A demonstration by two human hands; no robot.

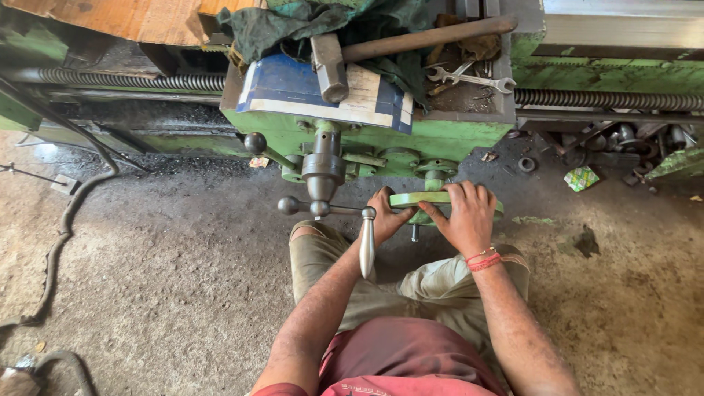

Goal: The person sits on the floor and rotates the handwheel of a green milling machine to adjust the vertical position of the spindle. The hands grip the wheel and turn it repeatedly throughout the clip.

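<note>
Below the head camera, green lathe carriage [455,139] fronts a gritty floor [161,249]. On its top surface: hammer [334,66] across a blue-and-white sheet [293,92], open-ended spanners [473,77] to the right. Green handwheel [425,199] sits low on the carriage front, rim edge-on. Right hand [468,216] lies over the rim's right part, fingers wrapped around it. Left hand [385,214] clasps the rim's left edge, fingers curled, just beside a steel crank handle [367,246] hanging down.
</note>
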